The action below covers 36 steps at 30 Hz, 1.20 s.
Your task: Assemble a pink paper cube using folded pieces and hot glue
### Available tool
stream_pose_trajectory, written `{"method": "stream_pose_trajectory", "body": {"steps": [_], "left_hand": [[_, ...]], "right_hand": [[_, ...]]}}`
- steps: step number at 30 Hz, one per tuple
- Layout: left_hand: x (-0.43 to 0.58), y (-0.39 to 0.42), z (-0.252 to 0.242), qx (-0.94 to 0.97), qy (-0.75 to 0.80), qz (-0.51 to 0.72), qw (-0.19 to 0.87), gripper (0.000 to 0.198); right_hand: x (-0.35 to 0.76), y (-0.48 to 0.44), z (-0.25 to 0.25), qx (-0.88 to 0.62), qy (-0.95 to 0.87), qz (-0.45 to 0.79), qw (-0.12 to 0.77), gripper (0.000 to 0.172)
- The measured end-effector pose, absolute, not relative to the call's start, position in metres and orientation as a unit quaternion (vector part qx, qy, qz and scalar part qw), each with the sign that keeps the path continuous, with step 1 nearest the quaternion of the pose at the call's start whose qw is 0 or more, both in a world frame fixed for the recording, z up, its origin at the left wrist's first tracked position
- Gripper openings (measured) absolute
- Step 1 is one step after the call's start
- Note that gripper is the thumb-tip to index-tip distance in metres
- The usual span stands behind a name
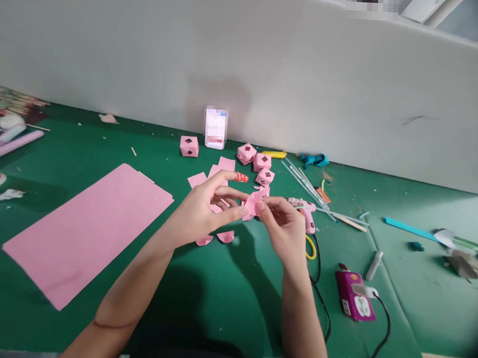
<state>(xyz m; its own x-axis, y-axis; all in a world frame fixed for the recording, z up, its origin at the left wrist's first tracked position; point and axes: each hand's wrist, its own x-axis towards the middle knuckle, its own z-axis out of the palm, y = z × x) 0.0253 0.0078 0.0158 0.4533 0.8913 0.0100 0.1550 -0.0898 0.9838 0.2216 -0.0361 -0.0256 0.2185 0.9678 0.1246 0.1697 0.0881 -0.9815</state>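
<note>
Between my two hands is a small folded piece of pink paper (253, 204), held above the green table. The thumb and fingers of my left hand (205, 206) pinch its left side, and the index finger, with a red wrap on its tip, is lifted off it. My right hand (282, 221) pinches the right side between thumb and fingers. Just below lie two curved pink paper scraps (225, 236). Partly hidden behind my left hand are several pink paper pieces (226, 164). Finished-looking pink paper boxes with diamond holes (263, 162) stand farther back.
A large pink sheet (92, 230) covers the left of the green table (223, 328). A phone (216, 128) leans on the grey wall. To the right are a pink glue gun (309, 217), yellow-handled scissors (311, 247), clear sticks (305, 182) and a purple box (355, 296) with a cable.
</note>
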Motion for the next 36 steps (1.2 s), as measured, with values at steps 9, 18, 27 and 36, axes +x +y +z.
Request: {"method": "stream_pose_trajectory", "body": {"steps": [9, 18, 27, 36], "left_hand": [[0.0268, 0.0075, 0.0153, 0.68, 0.392, 0.311, 0.536, 0.05], [0.0246, 0.0091, 0.0125, 0.678, 0.391, 0.329, 0.528, 0.05], [0.0266, 0.0084, 0.0141, 0.674, 0.413, 0.309, 0.528, 0.049], [0.0254, 0.0099, 0.0107, 0.66, 0.389, 0.332, 0.55, 0.048]], "right_hand": [[0.2186, -0.0345, -0.0299, -0.566, -0.512, 0.355, 0.54, 0.026], [0.2237, -0.0352, -0.0235, -0.571, -0.533, 0.327, 0.532, 0.045], [0.2241, -0.0358, -0.0279, -0.578, -0.543, 0.32, 0.518, 0.02], [0.2239, -0.0367, -0.0249, -0.579, -0.546, 0.31, 0.52, 0.027]]}}
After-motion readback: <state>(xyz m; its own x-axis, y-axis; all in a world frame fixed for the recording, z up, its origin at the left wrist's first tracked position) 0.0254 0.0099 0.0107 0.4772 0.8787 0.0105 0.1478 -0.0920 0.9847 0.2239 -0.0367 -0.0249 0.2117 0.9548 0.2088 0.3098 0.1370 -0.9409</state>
